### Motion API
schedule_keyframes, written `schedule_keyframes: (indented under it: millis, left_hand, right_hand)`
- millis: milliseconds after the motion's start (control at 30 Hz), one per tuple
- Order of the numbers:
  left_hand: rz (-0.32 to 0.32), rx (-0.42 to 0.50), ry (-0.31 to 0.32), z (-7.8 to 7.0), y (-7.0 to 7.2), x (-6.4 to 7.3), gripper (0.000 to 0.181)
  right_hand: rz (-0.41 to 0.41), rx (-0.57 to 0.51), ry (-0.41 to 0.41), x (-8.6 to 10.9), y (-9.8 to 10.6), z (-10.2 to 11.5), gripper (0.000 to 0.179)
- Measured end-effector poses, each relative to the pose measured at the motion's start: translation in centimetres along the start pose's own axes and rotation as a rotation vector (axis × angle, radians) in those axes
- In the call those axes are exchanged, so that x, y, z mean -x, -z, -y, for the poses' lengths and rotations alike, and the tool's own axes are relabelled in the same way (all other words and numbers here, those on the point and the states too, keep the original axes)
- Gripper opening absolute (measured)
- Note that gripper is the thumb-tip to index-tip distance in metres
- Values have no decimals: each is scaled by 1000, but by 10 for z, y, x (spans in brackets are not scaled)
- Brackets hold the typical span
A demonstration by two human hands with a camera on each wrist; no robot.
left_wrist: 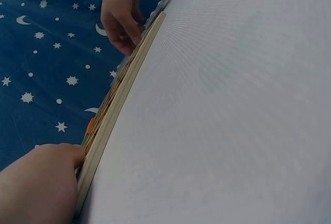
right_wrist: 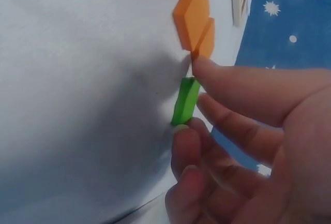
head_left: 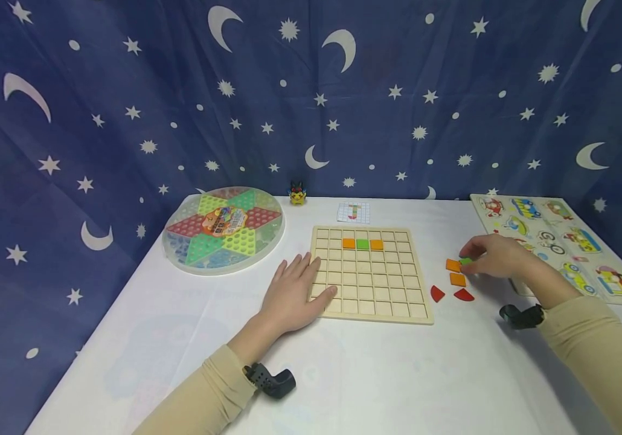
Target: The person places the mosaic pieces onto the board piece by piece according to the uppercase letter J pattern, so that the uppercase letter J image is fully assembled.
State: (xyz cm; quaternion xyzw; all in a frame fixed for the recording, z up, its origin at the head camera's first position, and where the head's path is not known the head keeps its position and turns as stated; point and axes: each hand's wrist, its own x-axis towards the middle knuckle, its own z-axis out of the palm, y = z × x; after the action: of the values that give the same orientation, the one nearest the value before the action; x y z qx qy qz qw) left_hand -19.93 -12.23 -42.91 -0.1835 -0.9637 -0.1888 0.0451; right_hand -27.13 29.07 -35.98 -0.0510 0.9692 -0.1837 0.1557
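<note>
A wooden grid board (head_left: 368,275) lies flat on the table, with two orange square tiles and a green square tile (head_left: 362,244) between them in one upper row. Fingers spread, my left hand (head_left: 291,296) rests on the board's left edge. To the right of the board, my right hand (head_left: 493,257) pinches a green square tile (right_wrist: 186,101) between thumb and fingers, close to the table surface. Beside that hand lie orange square tiles (head_left: 458,280) and two red quarter-round pieces (head_left: 438,294).
Behind the board lies a small printed pattern card (head_left: 353,212). A round Chinese checkers board (head_left: 224,229) sits at the left, a toy figure (head_left: 297,193) at the back edge. On the right is a picture puzzle board (head_left: 561,248), partly under my right forearm.
</note>
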Motion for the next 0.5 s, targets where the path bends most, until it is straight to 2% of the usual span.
schedule_keyframes:
  millis: [500]
  left_hand:
    - [-6, 3, -5, 0, 1, 0, 80]
  right_hand:
    - [-1, -49, -67, 0, -1, -7, 43]
